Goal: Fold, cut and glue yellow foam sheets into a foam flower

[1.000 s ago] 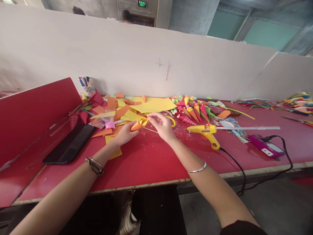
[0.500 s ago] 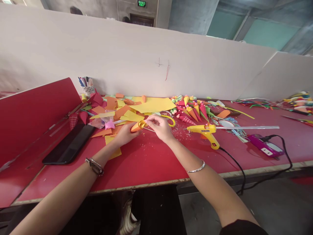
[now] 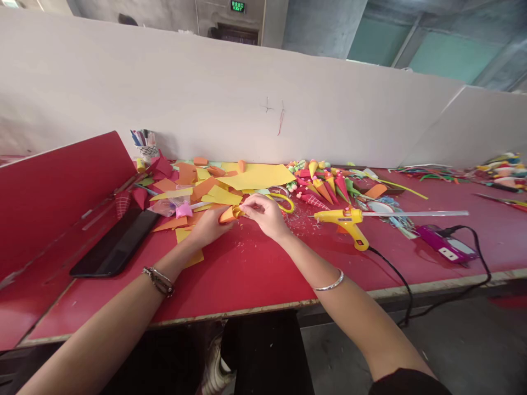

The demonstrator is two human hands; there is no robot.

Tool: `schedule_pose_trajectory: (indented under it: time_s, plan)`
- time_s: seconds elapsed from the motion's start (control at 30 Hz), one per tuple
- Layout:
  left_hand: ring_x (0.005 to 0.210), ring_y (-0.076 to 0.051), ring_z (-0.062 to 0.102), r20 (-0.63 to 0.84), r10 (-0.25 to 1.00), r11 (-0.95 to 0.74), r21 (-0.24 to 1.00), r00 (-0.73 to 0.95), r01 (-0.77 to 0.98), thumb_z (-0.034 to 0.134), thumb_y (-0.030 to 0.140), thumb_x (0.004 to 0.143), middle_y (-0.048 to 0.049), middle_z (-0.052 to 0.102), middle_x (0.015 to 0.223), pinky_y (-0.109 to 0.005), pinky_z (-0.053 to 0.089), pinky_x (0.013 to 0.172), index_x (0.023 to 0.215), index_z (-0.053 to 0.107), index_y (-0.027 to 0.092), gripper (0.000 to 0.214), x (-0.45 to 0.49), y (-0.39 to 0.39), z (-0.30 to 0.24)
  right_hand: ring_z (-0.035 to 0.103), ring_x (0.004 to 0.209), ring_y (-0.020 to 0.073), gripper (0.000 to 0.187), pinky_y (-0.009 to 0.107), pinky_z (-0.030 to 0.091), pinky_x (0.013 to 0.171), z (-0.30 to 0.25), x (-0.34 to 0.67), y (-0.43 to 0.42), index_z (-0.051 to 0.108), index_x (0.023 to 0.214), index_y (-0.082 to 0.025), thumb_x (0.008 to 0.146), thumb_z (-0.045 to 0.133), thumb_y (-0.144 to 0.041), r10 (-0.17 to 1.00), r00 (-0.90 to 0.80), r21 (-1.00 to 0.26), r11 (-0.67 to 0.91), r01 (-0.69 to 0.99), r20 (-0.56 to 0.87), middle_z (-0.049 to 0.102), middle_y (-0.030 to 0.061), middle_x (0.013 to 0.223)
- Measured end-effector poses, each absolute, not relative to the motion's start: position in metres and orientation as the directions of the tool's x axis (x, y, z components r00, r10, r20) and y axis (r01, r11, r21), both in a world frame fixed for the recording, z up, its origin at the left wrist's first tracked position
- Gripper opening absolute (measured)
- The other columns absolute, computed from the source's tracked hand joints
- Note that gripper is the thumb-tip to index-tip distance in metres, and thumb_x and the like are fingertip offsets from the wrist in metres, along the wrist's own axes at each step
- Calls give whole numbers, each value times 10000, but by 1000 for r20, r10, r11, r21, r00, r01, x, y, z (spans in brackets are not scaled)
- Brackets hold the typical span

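My left hand (image 3: 208,227) is closed around an orange paper cone (image 3: 227,215) with a rolled yellow piece set in its mouth. At that yellow rim, the thumb and fingertips of my right hand (image 3: 265,215) are pinched together on the edge. Beyond my hands lie loose yellow sheets (image 3: 259,176) and orange paper scraps (image 3: 206,189). Close behind my right hand are the yellow handles of scissors (image 3: 288,204), partly covered. Several small finished cones (image 3: 323,186) in pink, orange, yellow and green are heaped to the right.
A yellow glue gun (image 3: 348,224) with a clear stick rests on the right, its black cord running to a purple power strip (image 3: 447,244). A black phone (image 3: 117,244) lies left, near a pen cup (image 3: 146,145). The white partition (image 3: 206,99) closes off the back.
The yellow rim at the cone's mouth looks more tightly curled. My right fingertips have shifted slightly left along it, and both hands remain at the same spot.
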State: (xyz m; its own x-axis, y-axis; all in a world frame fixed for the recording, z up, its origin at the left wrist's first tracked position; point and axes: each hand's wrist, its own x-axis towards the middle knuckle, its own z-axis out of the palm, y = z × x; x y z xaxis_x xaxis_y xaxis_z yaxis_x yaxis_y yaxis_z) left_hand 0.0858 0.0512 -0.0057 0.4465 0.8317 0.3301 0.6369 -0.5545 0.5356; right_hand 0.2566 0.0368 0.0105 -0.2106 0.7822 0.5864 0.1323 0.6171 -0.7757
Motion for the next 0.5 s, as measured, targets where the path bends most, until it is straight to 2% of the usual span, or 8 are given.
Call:
schedule_pose_trajectory:
  time_s: [0.13,0.27,0.4,0.5]
  plan:
    - [578,-99,422,303,831,-547,597,467,587,482,267,712,34,498,638,-195,340,543,731,500,150,120,88,51,-5,531,738,126,137,252,460,651,10,256,36,571,756,-193,755,548,-328,809,-214,-826,564,16,548,558,14,769]
    - [585,-92,405,306,816,-546,687,491,480,496,284,718,38,471,632,-192,344,557,715,494,147,137,89,52,-6,534,778,122,195,262,474,718,13,256,34,568,881,-209,723,588,-321,825,-217,-852,515,-88,521,543,17,831]
    - [563,-85,373,363,842,-523,731,399,439,514,315,722,41,423,599,-193,326,534,657,474,143,188,87,54,-6,519,790,117,200,265,465,738,17,258,32,575,888,-219,710,608,-305,775,-196,-791,611,-7,601,519,22,884]
    - [585,-90,392,391,837,-537,721,382,438,512,324,735,34,444,626,-200,336,557,673,472,142,196,87,55,-5,527,778,122,186,267,466,716,18,256,30,572,884,-218,720,601,-303,752,-211,-758,649,69,624,539,20,863]
